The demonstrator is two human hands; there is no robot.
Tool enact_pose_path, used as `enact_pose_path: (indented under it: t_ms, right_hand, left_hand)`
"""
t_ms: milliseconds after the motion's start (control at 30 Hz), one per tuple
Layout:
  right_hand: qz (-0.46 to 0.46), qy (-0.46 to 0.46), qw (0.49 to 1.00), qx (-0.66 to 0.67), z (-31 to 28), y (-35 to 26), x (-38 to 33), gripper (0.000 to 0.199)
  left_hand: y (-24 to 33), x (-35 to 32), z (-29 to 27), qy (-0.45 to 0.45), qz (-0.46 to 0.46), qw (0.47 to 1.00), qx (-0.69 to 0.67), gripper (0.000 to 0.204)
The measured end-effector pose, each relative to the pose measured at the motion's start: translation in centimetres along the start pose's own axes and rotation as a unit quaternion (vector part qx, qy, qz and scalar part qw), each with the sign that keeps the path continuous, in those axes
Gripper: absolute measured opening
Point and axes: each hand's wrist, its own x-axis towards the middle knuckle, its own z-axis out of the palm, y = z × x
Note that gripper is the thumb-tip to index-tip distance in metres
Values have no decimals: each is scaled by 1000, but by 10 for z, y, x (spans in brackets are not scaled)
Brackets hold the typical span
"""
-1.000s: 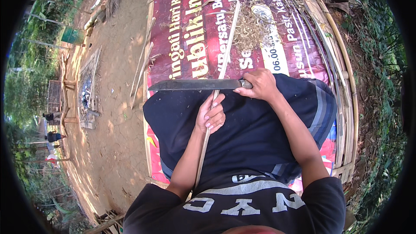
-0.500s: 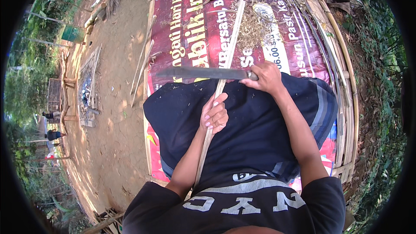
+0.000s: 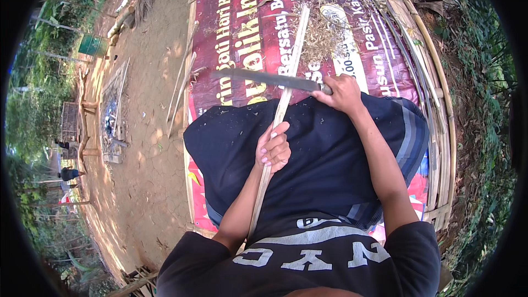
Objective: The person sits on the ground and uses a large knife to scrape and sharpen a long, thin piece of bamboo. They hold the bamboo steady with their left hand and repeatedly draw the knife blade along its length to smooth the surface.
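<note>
From the head view, the left hand (image 3: 273, 149) pinched a long bamboo strip (image 3: 286, 96) steady across the dark-clothed lap. The right hand (image 3: 344, 92), fingers wrapped tight, held a long knife (image 3: 272, 80) crosswise on it, above the banner's (image 3: 231, 38) near edge, so the blade could bite.

A bamboo strip (image 3: 286, 93) was gripped by the left hand (image 3: 273, 148) over the dark cloth (image 3: 330, 159). A long blade (image 3: 269, 78) was held across the strip by the right hand (image 3: 344, 92).

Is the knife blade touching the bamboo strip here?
Touching. The head view shows the long knife blade, held in the right hand, lying across the bamboo strip with no gap, while the left hand grips the strip.
</note>
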Motion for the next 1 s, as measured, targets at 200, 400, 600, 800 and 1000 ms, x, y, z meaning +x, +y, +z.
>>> enact_pose_path:
  t_ms: [200,400,600,800,1000]
  right_hand:
    - [140,-11,990,8,-4,7,9,58]
    - [-84,7,996,-35,-5,12,5,57]
    - [273,10,961,-52,-6,35,20,62]
    - [55,6,998,13,-7,13,1,60]
    - [142,-31,989,-1,-6,16,8,61]
  left_hand:
    - [4,0,-1,6,7,1000,8,32]
    - [-2,-5,-1,25,-10,999,21,34]
    - [-4,-10,-6,46,-5,999,7,36]
    - [-2,0,-3,12,-34,999,-24,36]
    - [5,-1,-3,51,-35,998,-9,40]
